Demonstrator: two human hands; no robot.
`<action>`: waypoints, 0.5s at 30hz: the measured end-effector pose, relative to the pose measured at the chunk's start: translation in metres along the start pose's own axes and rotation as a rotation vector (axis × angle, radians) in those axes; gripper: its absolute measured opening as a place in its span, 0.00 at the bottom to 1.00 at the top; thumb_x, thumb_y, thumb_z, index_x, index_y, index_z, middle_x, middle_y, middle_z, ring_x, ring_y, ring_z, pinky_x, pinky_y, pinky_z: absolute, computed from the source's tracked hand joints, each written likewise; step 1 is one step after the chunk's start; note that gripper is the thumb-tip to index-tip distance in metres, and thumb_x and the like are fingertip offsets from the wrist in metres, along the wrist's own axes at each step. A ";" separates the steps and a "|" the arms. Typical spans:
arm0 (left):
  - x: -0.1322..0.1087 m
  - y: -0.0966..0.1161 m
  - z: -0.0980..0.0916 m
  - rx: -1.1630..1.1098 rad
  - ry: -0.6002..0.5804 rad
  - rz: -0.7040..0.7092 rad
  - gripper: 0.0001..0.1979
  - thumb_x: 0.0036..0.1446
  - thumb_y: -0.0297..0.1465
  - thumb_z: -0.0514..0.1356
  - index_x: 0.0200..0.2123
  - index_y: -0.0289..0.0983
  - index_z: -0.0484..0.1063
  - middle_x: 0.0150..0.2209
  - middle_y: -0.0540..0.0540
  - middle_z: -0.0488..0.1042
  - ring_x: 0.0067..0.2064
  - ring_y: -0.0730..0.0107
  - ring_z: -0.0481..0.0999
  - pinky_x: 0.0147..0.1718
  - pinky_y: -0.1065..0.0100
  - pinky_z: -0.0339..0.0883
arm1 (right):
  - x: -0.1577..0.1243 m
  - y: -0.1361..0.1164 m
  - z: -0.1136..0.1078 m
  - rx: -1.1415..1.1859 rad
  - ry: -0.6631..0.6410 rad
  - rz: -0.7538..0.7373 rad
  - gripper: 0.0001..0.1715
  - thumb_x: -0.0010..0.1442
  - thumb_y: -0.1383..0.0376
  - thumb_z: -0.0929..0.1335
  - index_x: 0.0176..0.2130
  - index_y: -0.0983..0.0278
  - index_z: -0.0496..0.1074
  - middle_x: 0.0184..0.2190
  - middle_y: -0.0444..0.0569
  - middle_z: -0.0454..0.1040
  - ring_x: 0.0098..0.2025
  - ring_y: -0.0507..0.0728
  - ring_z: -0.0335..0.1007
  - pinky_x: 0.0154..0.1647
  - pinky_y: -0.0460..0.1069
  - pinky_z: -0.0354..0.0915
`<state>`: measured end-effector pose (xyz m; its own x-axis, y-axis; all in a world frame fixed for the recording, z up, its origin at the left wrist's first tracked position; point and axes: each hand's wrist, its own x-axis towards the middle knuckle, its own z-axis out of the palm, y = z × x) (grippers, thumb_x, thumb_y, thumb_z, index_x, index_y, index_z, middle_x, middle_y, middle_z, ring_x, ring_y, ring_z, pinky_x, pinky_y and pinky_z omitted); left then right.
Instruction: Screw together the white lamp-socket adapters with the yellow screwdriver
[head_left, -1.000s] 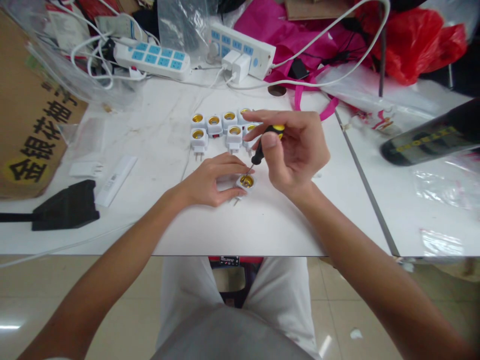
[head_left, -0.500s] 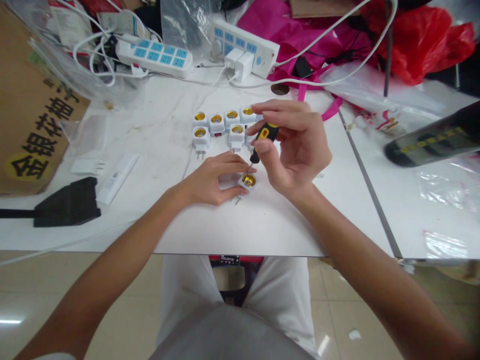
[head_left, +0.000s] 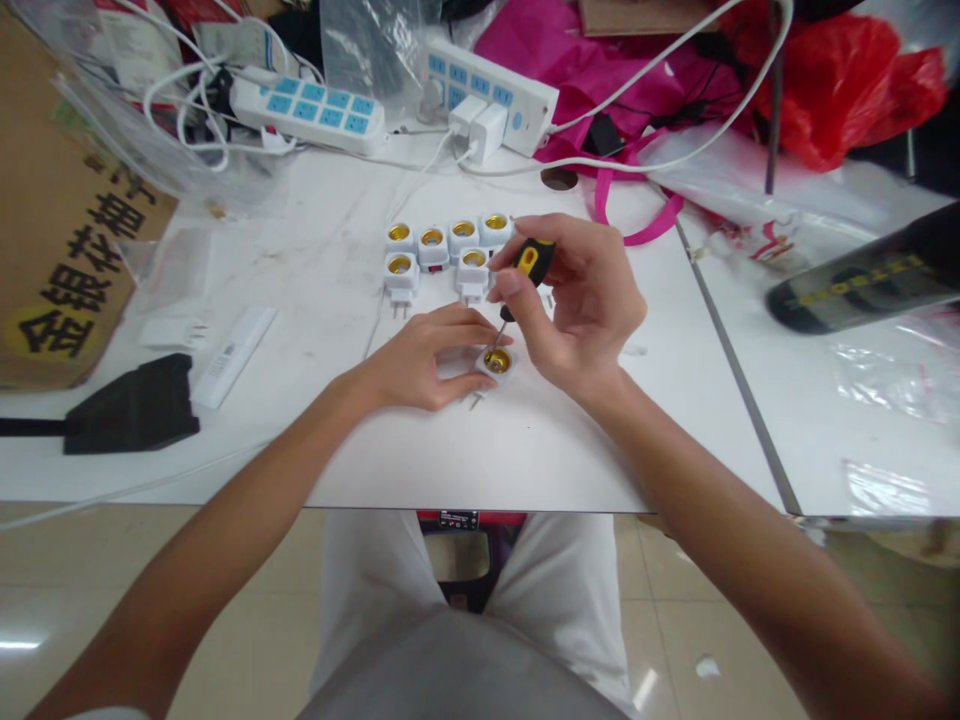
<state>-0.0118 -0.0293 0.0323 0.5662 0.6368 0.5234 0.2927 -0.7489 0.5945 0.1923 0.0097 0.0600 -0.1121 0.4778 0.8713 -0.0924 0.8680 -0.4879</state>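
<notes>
left grip [head_left: 420,362]: closed over the socket [head_left: 496,362], fingers laid flat across its white body and thumb tucked at the near side. we judge that this hold pins the part against the push and twist of the tool.
right grip [head_left: 592,310]: shut on the screwdriver [head_left: 529,262], with thumb and fingertips pinched round the black-and-yellow handle high up. we read this as a fingertip hold suited to fine turning, not to force.
socket, place: on the table [head_left: 525,450], near the front edge and between our two hands. only its right end shows past the left fingers.
socket, heading: brass mouth faces up at us. one plug pin shows below the fingers, pointing toward the near edge and slightly left, so we take its long axis to run far to near along the table.
screwdriver, axis: steep, with the handle up and leaning away to the right. the thin shaft slants down and left, and the tip sits inside the brass mouth. we cannot tell what it touches in there.
spares [head_left: 433,248]: like sockets in two short rows just beyond the hands, mouths up and pins toward us. we judge that they were set within easy reach.
power strip [head_left: 307,105]: at the far edge among cables, well apart from the hands.
</notes>
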 end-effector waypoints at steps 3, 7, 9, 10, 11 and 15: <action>0.001 0.001 -0.001 -0.006 -0.013 -0.024 0.19 0.66 0.36 0.74 0.59 0.44 0.82 0.53 0.41 0.85 0.55 0.54 0.86 0.58 0.54 0.79 | -0.002 0.001 -0.001 0.130 -0.059 0.109 0.18 0.79 0.58 0.66 0.65 0.48 0.71 0.50 0.48 0.86 0.36 0.59 0.85 0.33 0.56 0.80; 0.000 0.002 -0.002 0.011 -0.008 -0.015 0.20 0.66 0.35 0.74 0.59 0.45 0.82 0.54 0.41 0.85 0.56 0.54 0.86 0.58 0.53 0.79 | 0.000 0.003 -0.004 0.025 -0.040 0.065 0.15 0.76 0.54 0.70 0.60 0.46 0.74 0.50 0.50 0.86 0.42 0.64 0.84 0.38 0.61 0.81; 0.000 0.001 -0.001 0.016 -0.005 -0.007 0.20 0.66 0.35 0.74 0.60 0.46 0.81 0.55 0.42 0.85 0.57 0.54 0.85 0.58 0.53 0.80 | 0.003 0.003 -0.004 -0.098 0.008 -0.015 0.17 0.70 0.56 0.76 0.57 0.45 0.78 0.45 0.49 0.84 0.45 0.67 0.81 0.38 0.62 0.79; -0.001 0.000 -0.001 0.012 -0.005 -0.006 0.20 0.66 0.35 0.74 0.60 0.46 0.81 0.55 0.42 0.85 0.57 0.53 0.85 0.58 0.52 0.80 | 0.005 0.002 -0.004 -0.139 0.025 -0.049 0.19 0.68 0.57 0.77 0.57 0.45 0.80 0.44 0.49 0.84 0.44 0.67 0.79 0.37 0.63 0.77; -0.001 0.000 0.000 0.007 -0.007 -0.007 0.20 0.66 0.35 0.74 0.60 0.46 0.81 0.55 0.42 0.85 0.57 0.54 0.85 0.58 0.52 0.80 | 0.005 0.001 -0.004 -0.149 0.031 -0.062 0.21 0.68 0.59 0.77 0.59 0.45 0.80 0.43 0.48 0.83 0.43 0.67 0.78 0.35 0.63 0.76; 0.000 0.000 0.000 0.001 -0.007 -0.019 0.19 0.66 0.38 0.75 0.58 0.46 0.82 0.53 0.43 0.85 0.56 0.55 0.85 0.58 0.54 0.79 | 0.000 -0.003 -0.002 -0.011 -0.018 0.041 0.26 0.75 0.60 0.69 0.69 0.42 0.75 0.46 0.47 0.84 0.38 0.64 0.82 0.32 0.62 0.78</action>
<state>-0.0125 -0.0292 0.0322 0.5658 0.6497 0.5077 0.3041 -0.7367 0.6039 0.1951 0.0071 0.0615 -0.1331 0.5109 0.8493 -0.0766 0.8490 -0.5227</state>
